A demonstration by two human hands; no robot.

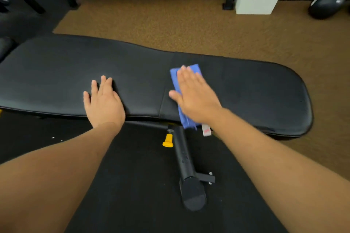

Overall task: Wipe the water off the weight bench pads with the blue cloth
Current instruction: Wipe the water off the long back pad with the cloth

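2 flat, straight-fingered grips: left grip [103, 103] resting on surface [56, 73], right grip [195, 98] pressing blue cloth [175, 81] mid-frame; unpinched, overhanging cloth may slip off mid-stroke.

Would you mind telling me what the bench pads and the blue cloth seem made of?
Bench pads: likely black vinyl or faux leather, smooth with a dull sheen and seamed edges. Blue cloth: seemingly soft matte fabric, folded flat; blur hides its weave.
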